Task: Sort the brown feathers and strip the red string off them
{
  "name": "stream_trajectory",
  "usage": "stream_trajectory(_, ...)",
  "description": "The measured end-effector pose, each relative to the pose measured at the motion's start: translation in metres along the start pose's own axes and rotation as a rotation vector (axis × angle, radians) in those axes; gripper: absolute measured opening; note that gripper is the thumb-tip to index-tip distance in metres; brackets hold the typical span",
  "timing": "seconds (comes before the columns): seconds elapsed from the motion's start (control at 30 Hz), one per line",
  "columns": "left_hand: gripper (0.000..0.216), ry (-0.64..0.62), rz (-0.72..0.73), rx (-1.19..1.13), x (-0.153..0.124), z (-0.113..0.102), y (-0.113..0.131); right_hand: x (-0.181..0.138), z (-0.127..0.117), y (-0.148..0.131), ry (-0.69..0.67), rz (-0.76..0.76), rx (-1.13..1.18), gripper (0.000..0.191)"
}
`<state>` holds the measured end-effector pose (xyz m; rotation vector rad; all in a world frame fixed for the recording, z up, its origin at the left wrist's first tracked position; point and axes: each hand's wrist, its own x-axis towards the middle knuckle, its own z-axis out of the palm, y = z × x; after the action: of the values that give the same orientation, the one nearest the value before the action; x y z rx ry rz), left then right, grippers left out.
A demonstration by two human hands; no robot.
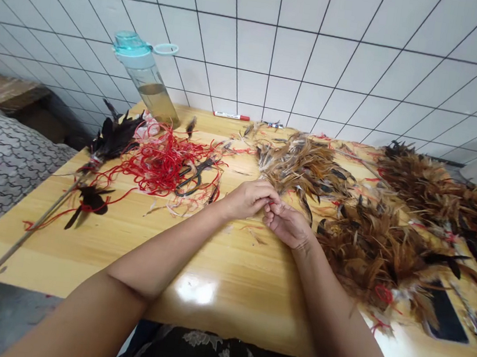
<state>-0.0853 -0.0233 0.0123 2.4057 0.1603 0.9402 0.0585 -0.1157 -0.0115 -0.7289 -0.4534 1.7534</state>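
My left hand [250,199] and my right hand [287,225] meet at the middle of the wooden table [209,268], fingers curled and pressed together at the near edge of a heap of brown feathers [302,163]. Both hands pinch at the feathers' ends; exactly what lies between the fingers is too small to make out. A tangle of red string [164,160] lies to the left of my left hand, with black scissors [192,177] on it.
A water bottle [148,79] with a teal cap leans at the back left. Black feathers [114,136] on a thin stick [14,245] lie at the left. More brown feather bundles [388,245] cover the right side, beside a dark phone [447,314]. A red marker [231,115] lies by the tiled wall.
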Motion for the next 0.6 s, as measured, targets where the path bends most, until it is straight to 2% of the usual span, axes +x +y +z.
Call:
stream_trajectory(0.27,0.022,-0.061,0.038,-0.016,0.0024,-0.0054,0.0011,-0.0005,-0.0028,0.0002,-0.011,0.019,-0.028,0.010)
stream_trajectory(0.6,0.019,-0.105,0.008,-0.070,0.0016,-0.0072,-0.0037,-0.0004,0.0004,0.0011,0.034,0.004,-0.038,0.011)
